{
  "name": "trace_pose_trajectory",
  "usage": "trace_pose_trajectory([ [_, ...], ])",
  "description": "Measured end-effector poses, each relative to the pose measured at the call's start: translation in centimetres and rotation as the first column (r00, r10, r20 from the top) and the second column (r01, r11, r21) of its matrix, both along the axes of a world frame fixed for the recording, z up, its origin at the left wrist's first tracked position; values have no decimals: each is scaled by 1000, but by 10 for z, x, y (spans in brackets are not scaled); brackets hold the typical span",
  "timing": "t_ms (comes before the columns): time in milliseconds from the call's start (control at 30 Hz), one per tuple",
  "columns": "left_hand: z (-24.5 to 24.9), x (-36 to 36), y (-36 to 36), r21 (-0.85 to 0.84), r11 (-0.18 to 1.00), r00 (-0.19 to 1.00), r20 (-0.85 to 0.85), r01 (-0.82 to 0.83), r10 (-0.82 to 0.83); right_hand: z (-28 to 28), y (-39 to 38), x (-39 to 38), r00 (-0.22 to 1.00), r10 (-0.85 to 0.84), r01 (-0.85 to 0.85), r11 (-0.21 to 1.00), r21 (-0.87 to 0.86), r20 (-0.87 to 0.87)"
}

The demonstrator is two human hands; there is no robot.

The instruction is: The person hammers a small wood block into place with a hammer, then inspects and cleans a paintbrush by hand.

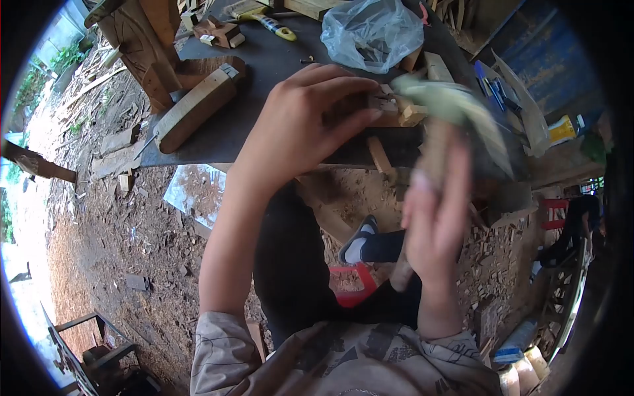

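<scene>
My left hand (310,115) rests at the table's near side, its thumb and fingers closed on a small wooden block (388,117). A lighter piece of wood (413,115) juts from the block's right end. My right hand (436,214) is wrapped round the wooden handle of a hammer (436,148). Motion smears the hammer's head, which overlaps the right end of the block in this view. Below the block, a narrow wood strip (379,155) sticks out over the table's edge.
On the dark table (277,63) lie a clear plastic bag (373,33), a brush with a yellow-tipped handle (274,26) and a thick wooden piece (198,109). A box with pens (495,92) stands at the right. Wood scraps cover the ground (158,244). Another person (578,221) is at far right.
</scene>
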State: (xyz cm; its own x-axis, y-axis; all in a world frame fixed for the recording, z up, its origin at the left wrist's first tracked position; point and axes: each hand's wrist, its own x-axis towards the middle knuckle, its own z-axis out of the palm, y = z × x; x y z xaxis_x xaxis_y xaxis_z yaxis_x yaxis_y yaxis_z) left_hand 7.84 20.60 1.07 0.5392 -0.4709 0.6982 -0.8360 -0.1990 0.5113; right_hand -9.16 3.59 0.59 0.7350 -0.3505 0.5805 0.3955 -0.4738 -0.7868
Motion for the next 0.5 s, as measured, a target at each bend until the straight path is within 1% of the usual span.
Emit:
trace_pose_trajectory([
  [33, 0, 1, -1, -4, 1000, 1000, -12, 1, -1, 1, -2, 0, 999, -15, 13, 1000, -26, -48],
  [133, 1, -2, 2, -5, 1000, 1000, 27, 4, -4, 1, -4, 4, 980, -47, 28, 994, -101, -194],
  [200, 0, -4, 2, 6, 1000, 1000, -5, 0, 0, -1, -3, 3, 986, 13, -22, 998, -53, -164],
  [267, 0, -4, 2, 15, 1000, 1000, -23, 1, 0, -2, 2, -2, 990, 140, -142, 987, 77, 30],
  [300, 1, -3, 1, 20, 1000, 1000, -27, 4, -4, -1, 6, 1, 988, 125, -131, 989, 65, 92],
  [333, 1, -3, 1, 24, 1000, 1000, -30, 8, -7, -2, 8, 4, 988, 106, -111, 993, 39, 109],
  [367, 1, -3, 1, 21, 1000, 999, -43, 8, -7, -6, 5, 7, 994, 83, -84, 996, 12, 69],
  [433, 2, -4, 0, 13, 1000, 998, -63, 5, -4, -6, 1, 7, 995, 37, -41, 999, -34, -93],
  [500, 2, -4, 0, 12, 1000, 1000, -29, -10, 10, -2, -2, 10, 984, 55, -61, 998, -28, -170],
])
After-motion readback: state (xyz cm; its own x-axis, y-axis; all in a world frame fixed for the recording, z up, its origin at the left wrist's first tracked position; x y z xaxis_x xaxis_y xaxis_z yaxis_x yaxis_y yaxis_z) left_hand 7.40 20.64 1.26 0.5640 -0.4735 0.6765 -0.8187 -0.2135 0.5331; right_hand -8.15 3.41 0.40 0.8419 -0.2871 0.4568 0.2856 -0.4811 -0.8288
